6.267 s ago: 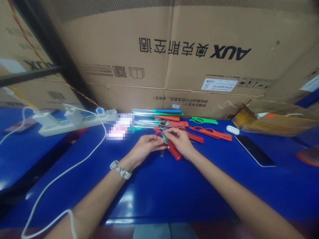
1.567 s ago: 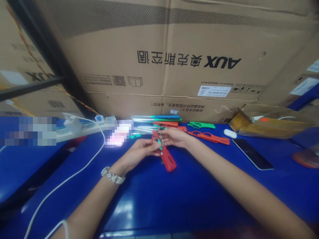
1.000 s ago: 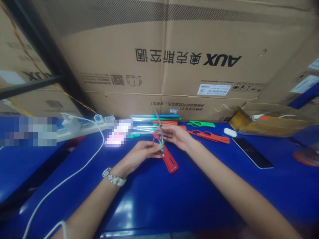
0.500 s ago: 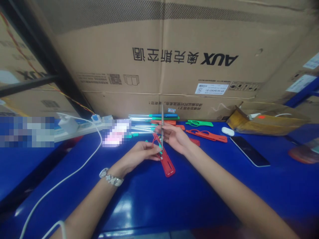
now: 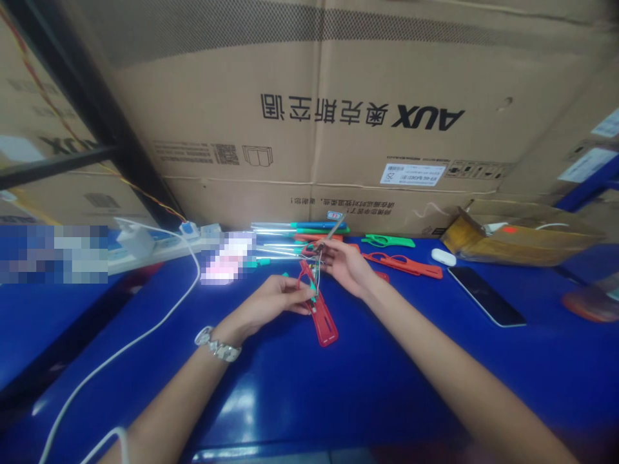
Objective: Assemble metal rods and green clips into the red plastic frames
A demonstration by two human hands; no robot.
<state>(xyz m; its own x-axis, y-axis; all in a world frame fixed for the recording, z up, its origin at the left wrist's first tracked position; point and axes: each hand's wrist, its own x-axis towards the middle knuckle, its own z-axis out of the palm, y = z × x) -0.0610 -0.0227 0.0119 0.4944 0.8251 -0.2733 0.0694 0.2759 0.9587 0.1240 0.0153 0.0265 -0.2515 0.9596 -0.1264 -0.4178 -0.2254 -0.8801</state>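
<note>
My left hand (image 5: pixel 285 298) is closed on a long red plastic casing (image 5: pixel 323 325), which has a loop at its far end and a slot near the other. A small teal piece (image 5: pixel 313 293) lies on the casing by my left fingertips. Thin white wires run from there toward my right hand (image 5: pixel 345 264). Its fingers are closed around slim metal tweezers (image 5: pixel 333 227), which slant up and to the right, clear of the casing. Whether the right fingertips also pinch the wires is too small to tell. Both hands are over the blue table (image 5: pixel 271 380).
Several rods with teal and blue handles (image 5: pixel 319 225) lie behind my hands. More red casings (image 5: pixel 409 264) and a green casing (image 5: pixel 391 240) lie to the right, near a phone (image 5: pixel 486 296), a white case (image 5: pixel 443 257) and an open bag (image 5: pixel 527 238). A white cable (image 5: pixel 140 341) crosses at left.
The tweezers have swung from upright, with their lower end at the casing, to a slant up and right. My right fingers have turned slightly; my left hand still holds the casing.
</note>
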